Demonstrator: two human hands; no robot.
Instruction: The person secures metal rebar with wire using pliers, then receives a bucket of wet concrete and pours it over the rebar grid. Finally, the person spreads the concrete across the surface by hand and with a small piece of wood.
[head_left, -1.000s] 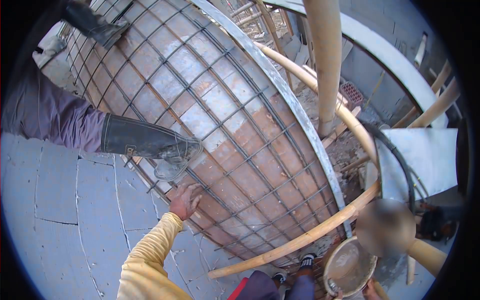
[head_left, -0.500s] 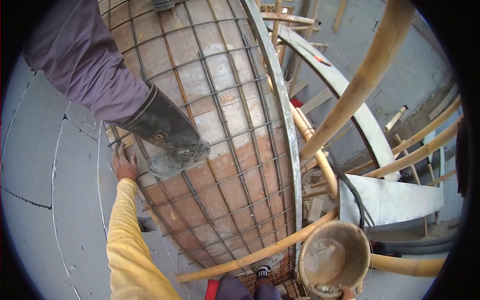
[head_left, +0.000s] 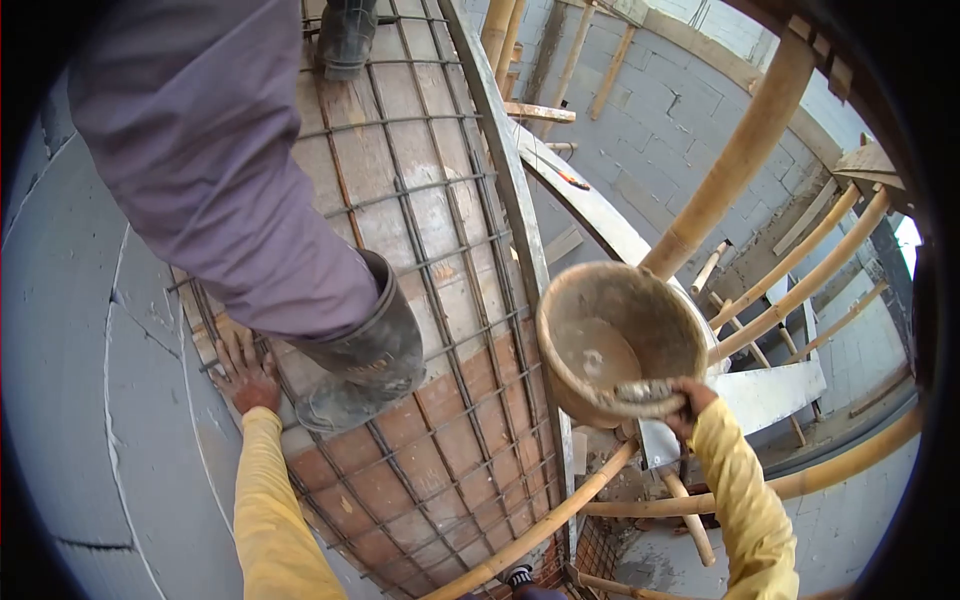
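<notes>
Bucket (head_left: 655, 315) gripped at rim by right hand (head_left: 688, 408); left hand (head_left: 247, 375) splayed open at edge of rebar grid (head_left: 423, 263) (beside boot (head_left: 385, 340)); bucket best kept level, grip firm

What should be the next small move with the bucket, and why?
Probably steady the bucket before carrying it anywhere: the right hand alone grips its rim, while the left hand lies at the edge of the steel mesh, near another person's boot.
</notes>
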